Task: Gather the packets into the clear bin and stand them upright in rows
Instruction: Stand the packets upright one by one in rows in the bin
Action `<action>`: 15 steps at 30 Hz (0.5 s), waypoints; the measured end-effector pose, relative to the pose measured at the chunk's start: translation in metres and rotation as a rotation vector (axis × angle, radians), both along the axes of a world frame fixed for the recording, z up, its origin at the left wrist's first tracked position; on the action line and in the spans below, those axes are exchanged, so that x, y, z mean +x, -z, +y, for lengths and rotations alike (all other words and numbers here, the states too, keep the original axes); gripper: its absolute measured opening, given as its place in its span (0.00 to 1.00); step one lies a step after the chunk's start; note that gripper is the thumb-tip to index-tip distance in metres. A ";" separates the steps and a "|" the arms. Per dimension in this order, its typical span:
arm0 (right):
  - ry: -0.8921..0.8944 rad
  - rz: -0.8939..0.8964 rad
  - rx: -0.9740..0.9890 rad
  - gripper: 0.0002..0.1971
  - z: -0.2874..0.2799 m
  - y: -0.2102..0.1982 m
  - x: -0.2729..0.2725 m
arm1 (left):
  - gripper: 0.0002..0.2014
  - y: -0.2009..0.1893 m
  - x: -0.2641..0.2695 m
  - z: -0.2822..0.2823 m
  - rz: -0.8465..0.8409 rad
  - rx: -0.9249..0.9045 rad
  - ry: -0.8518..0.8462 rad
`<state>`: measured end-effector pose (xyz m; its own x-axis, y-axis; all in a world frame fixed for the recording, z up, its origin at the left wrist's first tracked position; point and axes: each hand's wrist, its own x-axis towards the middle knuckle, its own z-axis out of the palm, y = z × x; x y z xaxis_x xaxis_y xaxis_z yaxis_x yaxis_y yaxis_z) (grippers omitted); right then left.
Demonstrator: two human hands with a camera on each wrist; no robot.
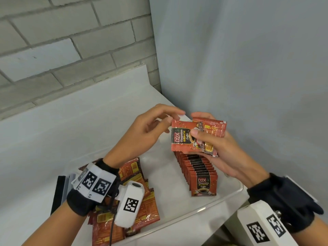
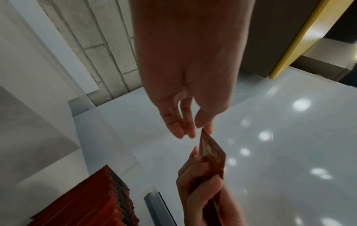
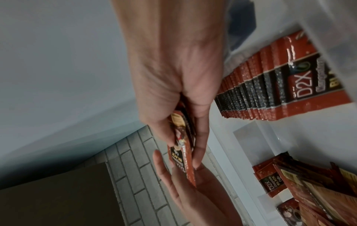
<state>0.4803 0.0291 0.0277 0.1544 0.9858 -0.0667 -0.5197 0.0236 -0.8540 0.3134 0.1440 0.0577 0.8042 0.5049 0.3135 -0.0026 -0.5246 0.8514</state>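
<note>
My right hand (image 1: 197, 126) grips a small stack of red and black coffee packets (image 1: 181, 139) above the clear bin (image 1: 229, 196). My left hand (image 1: 174, 117) pinches the upper left corner of the front packet between thumb and forefinger; the left wrist view shows that pinch (image 2: 204, 126) on the packet's tip (image 2: 210, 146). A row of upright packets (image 1: 200, 171) stands along the bin's right side, directly under the held stack. Loose packets (image 1: 147, 206) lie flat in a pile at the bin's left, partly hidden by my left wrist. In the right wrist view the held stack (image 3: 181, 152) is edge-on.
The bin sits on a white table (image 1: 71, 130) in a corner, with a brick wall (image 1: 71, 41) behind and a plain wall (image 1: 248, 68) on the right. A dark-edged flat object (image 1: 58, 192) lies left of the bin. Bare bin floor (image 1: 168, 183) separates row and pile.
</note>
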 end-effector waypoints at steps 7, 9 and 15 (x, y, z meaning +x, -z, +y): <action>0.016 -0.026 0.012 0.26 0.002 0.003 0.000 | 0.26 -0.003 0.002 -0.009 0.046 -0.243 0.018; 0.012 -0.033 0.020 0.28 0.002 0.003 0.000 | 0.29 0.000 0.002 -0.011 0.081 -0.236 0.043; -0.007 -0.010 0.064 0.28 0.001 0.005 0.000 | 0.16 -0.003 0.003 -0.011 0.089 -0.135 0.093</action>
